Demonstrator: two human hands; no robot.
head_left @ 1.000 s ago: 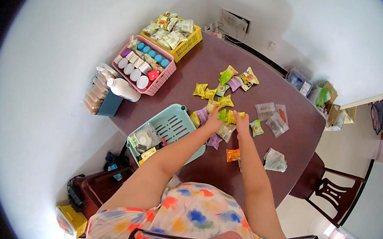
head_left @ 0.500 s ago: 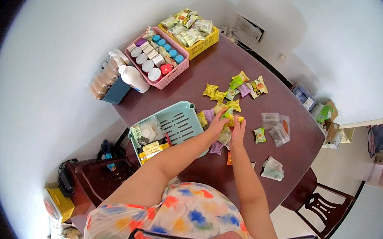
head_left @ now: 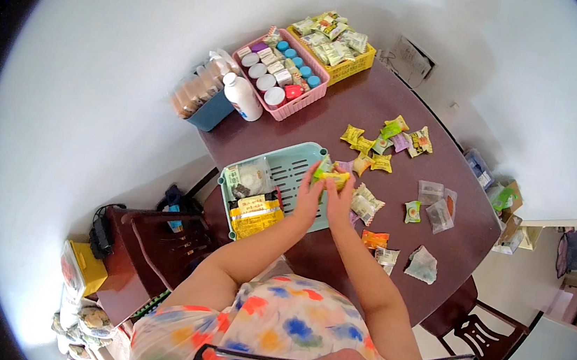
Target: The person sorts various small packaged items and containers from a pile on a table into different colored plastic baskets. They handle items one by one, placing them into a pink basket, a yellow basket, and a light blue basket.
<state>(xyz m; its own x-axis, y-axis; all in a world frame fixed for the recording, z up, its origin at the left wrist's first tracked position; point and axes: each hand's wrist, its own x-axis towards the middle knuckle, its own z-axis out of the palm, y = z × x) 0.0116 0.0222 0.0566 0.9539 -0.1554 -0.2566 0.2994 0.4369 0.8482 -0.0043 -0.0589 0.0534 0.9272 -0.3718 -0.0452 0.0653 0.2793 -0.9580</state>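
Note:
Between my two hands are small wrapped snack packets (head_left: 334,178), yellow and green, held above the right edge of a light teal slotted basket (head_left: 314,149). My left hand (head_left: 308,195) closes on them from the left, and my right hand (head_left: 337,203) from the right. Inside the basket, a yellow-and-black pouch (head_left: 256,217) and a clear pack with white contents (head_left: 252,178) lie at the left. Just right of my right hand lies a pale yellow-green packet (head_left: 366,204). Farther off, several small yellow, green and purple packets (head_left: 362,144) lie loosely grouped.
At the back stand a pink basket (head_left: 299,105) of lidded jars, a yellow box (head_left: 354,67) of packets, a white bottle (head_left: 242,98) and a dark blue bin (head_left: 211,112). Clear sachets (head_left: 440,215) and a crumpled pale packet (head_left: 422,265) lie right on the table. A chair (head_left: 493,336) stands lower right.
Both hands have gathered packets off the pile and brought them left toward the teal basket's edge. The view has shifted, so the table things sit farther right.

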